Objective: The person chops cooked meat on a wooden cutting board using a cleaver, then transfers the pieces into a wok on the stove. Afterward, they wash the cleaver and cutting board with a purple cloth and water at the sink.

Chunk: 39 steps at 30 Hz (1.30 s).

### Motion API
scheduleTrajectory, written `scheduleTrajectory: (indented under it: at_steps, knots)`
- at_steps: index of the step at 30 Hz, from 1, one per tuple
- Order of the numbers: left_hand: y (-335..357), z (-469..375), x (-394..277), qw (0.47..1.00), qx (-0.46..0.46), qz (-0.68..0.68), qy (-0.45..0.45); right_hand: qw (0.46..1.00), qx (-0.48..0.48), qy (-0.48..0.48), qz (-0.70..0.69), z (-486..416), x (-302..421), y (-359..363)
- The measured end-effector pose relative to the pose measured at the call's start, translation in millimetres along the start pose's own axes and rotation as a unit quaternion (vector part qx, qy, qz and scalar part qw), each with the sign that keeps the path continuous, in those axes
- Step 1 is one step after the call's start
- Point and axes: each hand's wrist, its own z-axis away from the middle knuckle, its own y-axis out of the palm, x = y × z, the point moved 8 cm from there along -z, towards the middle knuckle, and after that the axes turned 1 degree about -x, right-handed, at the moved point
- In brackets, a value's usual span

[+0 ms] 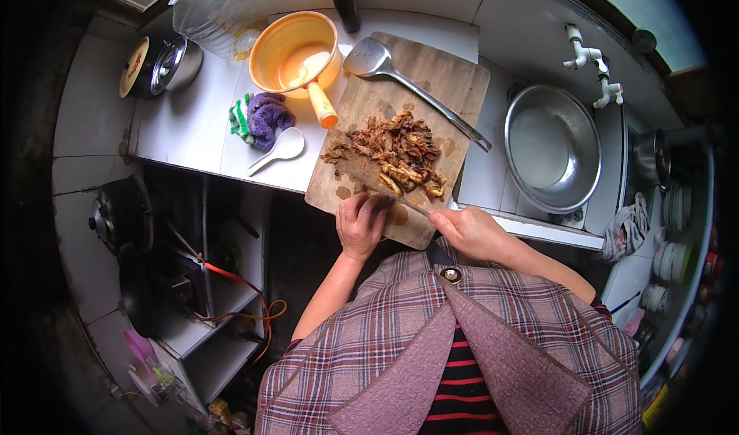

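Observation:
In my right hand (470, 233) is the handle of a kitchen knife, its blade (375, 184) slanting up to the left across a wooden cutting board (447, 83). My left hand (359, 224) is at the board's near edge, fingers curled over a brown piece of cooked food (378, 200) beside the blade; the fingers partly hide this piece. Beyond the knife lies a heap of chopped, browned meat (398, 143), with paler yellowish pieces (402, 173) on its near side. A metal wok spatula (415, 83) rests diagonally across the far part of the board.
Left of the board are an orange plastic dipper (262, 59), a purple cloth (268, 117) and a white rice paddle (283, 147). A dark bottle (343, 5) stands behind. To the right, a steel basin (554, 192) sits below white taps (586, 54). Shelves (225, 331) are at lower left.

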Motion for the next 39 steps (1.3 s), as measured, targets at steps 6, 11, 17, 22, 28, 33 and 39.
scheduleTrajectory:
  at_steps: [6, 11, 17, 22, 28, 33, 39]
  knots:
    - [8, -2, 2, 1.0, 0.015, -0.005, -0.001, 0.998, 0.014, -0.016, 0.052, 9, 7, 7]
    - [11, -2, -1, 1.0, 0.008, 0.014, 0.006, 0.993, 0.024, 0.01, 0.116, 6, 4, 15]
    - [13, -1, 4, 0.999, 0.022, 0.025, -0.015, 0.991, 0.017, -0.015, 0.13, 6, 9, 13]
    - [22, 7, 11, 0.997, 0.062, 0.035, -0.04, 0.99, 0.023, 0.026, 0.138, 12, 4, 3]
    - [26, 7, 3, 1.0, 0.007, 0.018, 0.002, 0.978, -0.007, 0.002, 0.206, -1, 11, 1]
    - [27, 5, 5, 0.999, 0.006, 0.036, 0.001, 0.98, 0.013, -0.008, 0.198, -7, 13, 1]
    - [27, 4, 5, 0.999, -0.017, 0.023, 0.022, 0.988, 0.036, 0.029, 0.15, -15, 8, -4]
